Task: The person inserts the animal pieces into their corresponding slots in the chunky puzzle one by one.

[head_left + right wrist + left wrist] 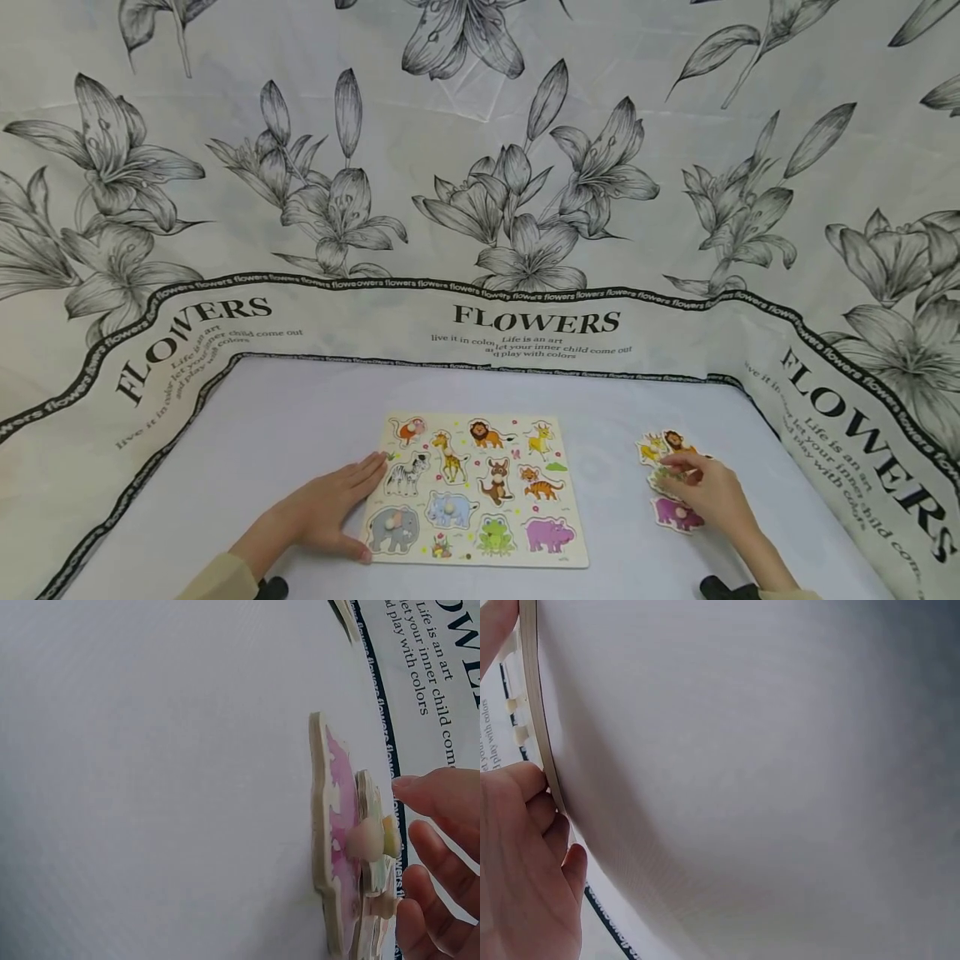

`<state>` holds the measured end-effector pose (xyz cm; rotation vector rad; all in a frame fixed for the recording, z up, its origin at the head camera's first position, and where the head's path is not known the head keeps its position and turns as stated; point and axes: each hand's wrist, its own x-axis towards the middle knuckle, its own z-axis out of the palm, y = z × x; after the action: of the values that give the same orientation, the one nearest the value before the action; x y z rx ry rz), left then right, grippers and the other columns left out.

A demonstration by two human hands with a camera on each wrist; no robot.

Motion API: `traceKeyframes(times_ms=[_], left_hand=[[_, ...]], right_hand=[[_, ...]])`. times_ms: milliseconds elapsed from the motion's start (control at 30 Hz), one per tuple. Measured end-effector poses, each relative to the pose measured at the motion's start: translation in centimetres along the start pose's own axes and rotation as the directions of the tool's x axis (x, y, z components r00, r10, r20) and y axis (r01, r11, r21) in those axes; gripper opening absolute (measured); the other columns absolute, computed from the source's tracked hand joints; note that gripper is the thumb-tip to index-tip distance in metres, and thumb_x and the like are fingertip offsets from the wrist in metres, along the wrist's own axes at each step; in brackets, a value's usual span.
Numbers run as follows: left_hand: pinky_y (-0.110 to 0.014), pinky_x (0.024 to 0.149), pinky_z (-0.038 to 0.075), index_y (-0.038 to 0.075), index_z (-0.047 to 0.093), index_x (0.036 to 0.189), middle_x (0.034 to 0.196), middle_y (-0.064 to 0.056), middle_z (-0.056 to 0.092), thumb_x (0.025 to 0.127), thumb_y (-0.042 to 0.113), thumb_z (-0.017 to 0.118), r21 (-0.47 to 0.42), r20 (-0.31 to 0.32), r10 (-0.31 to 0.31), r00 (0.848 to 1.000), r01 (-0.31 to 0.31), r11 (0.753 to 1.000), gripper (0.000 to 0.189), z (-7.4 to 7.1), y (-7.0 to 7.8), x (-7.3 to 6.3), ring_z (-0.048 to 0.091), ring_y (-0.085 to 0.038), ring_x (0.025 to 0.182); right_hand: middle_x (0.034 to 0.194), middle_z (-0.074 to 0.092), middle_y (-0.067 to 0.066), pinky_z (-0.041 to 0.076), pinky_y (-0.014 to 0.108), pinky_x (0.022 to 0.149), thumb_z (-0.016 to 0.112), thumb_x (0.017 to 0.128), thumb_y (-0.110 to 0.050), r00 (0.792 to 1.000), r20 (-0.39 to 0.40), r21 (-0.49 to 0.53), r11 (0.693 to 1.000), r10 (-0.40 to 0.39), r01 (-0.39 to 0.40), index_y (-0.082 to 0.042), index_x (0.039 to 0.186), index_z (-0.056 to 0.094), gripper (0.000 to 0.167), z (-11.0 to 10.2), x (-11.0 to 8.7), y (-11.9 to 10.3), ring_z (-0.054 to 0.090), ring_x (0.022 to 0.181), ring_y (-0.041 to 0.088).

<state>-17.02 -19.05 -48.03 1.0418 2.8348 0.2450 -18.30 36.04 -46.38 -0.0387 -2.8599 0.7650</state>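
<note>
"FLOWERS" (536, 318) + sm. slogan (562, 348) — bkgd cloth (360, 321)

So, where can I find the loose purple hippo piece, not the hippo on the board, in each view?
Head: the loose purple hippo piece lies right of the board, beside the right hand.
Left wrist: not in it.
Right wrist: right of centre, seen nearly edge-on.
Shared landmark: the cloth's black border band, at lower left in left wrist, far right in right wrist.

Left hand (525, 862) against the edge of a wooden board (533, 675), pale knobs (520, 735) beyond
</note>
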Motion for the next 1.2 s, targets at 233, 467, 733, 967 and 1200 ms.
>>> traceKeyframes(times_ms=[233, 467, 733, 967, 1200], left_hand=[[-0.045, 0.114, 0.036, 0.003, 0.029, 0.150, 0.159, -0.014, 0.024, 0.070, 0.080, 0.056, -0.030, 0.018, -0.026, 0.999, 0.027, 0.999, 0.114, -0.1, 0.2, -0.1, 0.029, -0.030, 0.145], [-0.044, 0.114, 0.035, 0.005, 0.027, 0.151, 0.160, -0.012, 0.023, 0.069, 0.081, 0.056, -0.022, 0.026, -0.034, 0.999, 0.035, 0.999, 0.116, 0.2, -0.2, 0.0, 0.028, -0.029, 0.146], [-0.044, 0.115, 0.035, 0.004, 0.027, 0.151, 0.160, -0.012, 0.022, 0.070, 0.081, 0.056, -0.030, 0.027, -0.029, 0.999, 0.030, 0.999, 0.116, 0.4, -0.2, 0.0, 0.027, -0.029, 0.146], [-0.045, 0.114, 0.035, 0.004, 0.027, 0.151, 0.160, -0.013, 0.022, 0.070, 0.081, 0.056, -0.029, 0.024, -0.022, 0.999, 0.022, 0.999, 0.115, 0.3, -0.3, 0.0, 0.027, -0.029, 0.146], [-0.046, 0.114, 0.035, 0.003, 0.028, 0.150, 0.159, -0.014, 0.023, 0.071, 0.080, 0.056, -0.027, 0.025, -0.015, 1.000, 0.016, 1.000, 0.115, 0.1, -0.2, 0.0, 0.028, -0.031, 0.145]], right_hand=[[0.082, 0.066, 0.002, 0.036, 0.020, 0.051, 0.079, 0.078, -0.024, 0.999, 0.013, -0.006, 0.999, 0.038, -0.038, -0.002, 0.104, 0.070, 0.035, 0.0, -0.1, 0.6, 0.046, 0.065, 0.006], [0.080, 0.066, 0.001, 0.037, 0.020, 0.051, 0.077, 0.078, -0.022, 1.000, -0.008, -0.011, 0.999, 0.030, -0.030, -0.003, 0.102, 0.071, 0.031, 0.1, -0.1, 1.1, 0.047, 0.063, 0.005], [0.080, 0.066, 0.001, 0.038, 0.020, 0.051, 0.077, 0.080, -0.024, 0.999, 0.017, -0.020, 0.999, 0.047, -0.046, -0.002, 0.102, 0.070, 0.032, 0.1, -0.1, 1.2, 0.048, 0.063, 0.006], [0.080, 0.066, 0.002, 0.038, 0.021, 0.051, 0.074, 0.082, -0.023, 0.996, 0.051, -0.004, 0.997, 0.079, -0.078, 0.001, 0.103, 0.069, 0.033, 0.1, 0.0, 1.1, 0.050, 0.065, 0.009], [0.077, 0.065, 0.001, 0.036, 0.022, 0.051, 0.073, 0.082, -0.023, 0.994, 0.062, -0.025, 0.996, 0.090, -0.089, 0.001, 0.100, 0.071, 0.030, 0.1, 0.1, 0.9, 0.048, 0.064, 0.010]])
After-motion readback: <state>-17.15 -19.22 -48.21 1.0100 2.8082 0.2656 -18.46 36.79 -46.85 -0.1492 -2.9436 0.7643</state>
